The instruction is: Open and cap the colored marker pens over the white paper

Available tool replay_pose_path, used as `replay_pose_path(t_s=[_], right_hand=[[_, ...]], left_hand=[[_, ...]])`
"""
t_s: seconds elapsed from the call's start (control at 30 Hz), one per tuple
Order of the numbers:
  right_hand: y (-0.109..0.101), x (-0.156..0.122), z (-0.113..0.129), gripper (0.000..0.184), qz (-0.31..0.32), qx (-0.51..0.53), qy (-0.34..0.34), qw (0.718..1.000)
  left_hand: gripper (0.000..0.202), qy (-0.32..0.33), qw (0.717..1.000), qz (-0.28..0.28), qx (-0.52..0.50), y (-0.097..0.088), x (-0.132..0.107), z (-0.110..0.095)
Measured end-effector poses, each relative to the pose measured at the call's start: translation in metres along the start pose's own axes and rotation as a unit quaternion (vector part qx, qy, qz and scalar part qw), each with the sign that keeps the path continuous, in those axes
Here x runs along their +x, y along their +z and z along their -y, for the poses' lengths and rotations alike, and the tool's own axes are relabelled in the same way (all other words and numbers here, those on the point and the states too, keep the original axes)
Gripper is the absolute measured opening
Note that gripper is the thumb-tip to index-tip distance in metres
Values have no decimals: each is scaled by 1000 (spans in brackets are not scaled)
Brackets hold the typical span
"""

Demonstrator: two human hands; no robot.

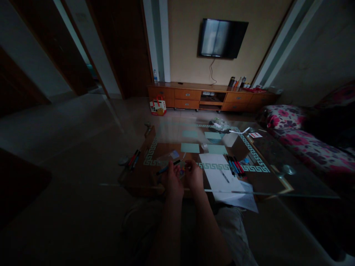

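Observation:
My left hand (173,180) is closed around a dark pen with a blue end (162,170), held at a slant above the glass table. Beside it, my right hand (195,175) is closed with its fingertips drawn together. Whatever those fingertips hold is too small and dark to make out. Small coloured bits (182,171) show between the two hands. White paper sheets (215,177) lie to the right of my right hand, with a single pen (224,176) on them. A row of blue, black and red pens (235,165) rests at the paper's upper right.
The glass table (299,181) has a patterned border. More pens (134,159) lie at its left, near a clear plastic packet (169,156). A crumpled plastic bag (220,125) sits at the far edge. Beyond are a TV cabinet (187,95), a carton (158,106) and a flowered sofa (307,142).

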State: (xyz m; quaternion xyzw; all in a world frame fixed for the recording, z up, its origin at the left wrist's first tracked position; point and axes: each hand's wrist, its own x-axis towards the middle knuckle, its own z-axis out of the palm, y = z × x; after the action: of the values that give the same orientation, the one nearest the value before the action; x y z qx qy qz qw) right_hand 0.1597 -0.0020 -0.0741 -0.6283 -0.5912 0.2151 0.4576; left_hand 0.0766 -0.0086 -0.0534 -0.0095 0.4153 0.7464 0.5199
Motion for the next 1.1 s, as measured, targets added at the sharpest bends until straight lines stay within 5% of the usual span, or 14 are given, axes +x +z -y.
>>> replay_pose_path(t_s=[0.57, 0.73, 0.87, 1.1], right_hand=[[-5, 0, 4, 25, -27, 59, 1, 998], [-20, 6, 13, 21, -37, 210, 43, 976], [-31, 6, 25, 28, 27, 332, 94, 938], [-37, 4, 34, 35, 45, 393, 139, 908]], left_hand=[[23, 3, 1000, 15, 9, -1, 0, 1], [26, -17, 997, 76, 19, 2, -6, 4], [31, -29, 988, 151, 9, 6, -13, 6], [34, -42, 975, 215, 45, 10, -23, 6]])
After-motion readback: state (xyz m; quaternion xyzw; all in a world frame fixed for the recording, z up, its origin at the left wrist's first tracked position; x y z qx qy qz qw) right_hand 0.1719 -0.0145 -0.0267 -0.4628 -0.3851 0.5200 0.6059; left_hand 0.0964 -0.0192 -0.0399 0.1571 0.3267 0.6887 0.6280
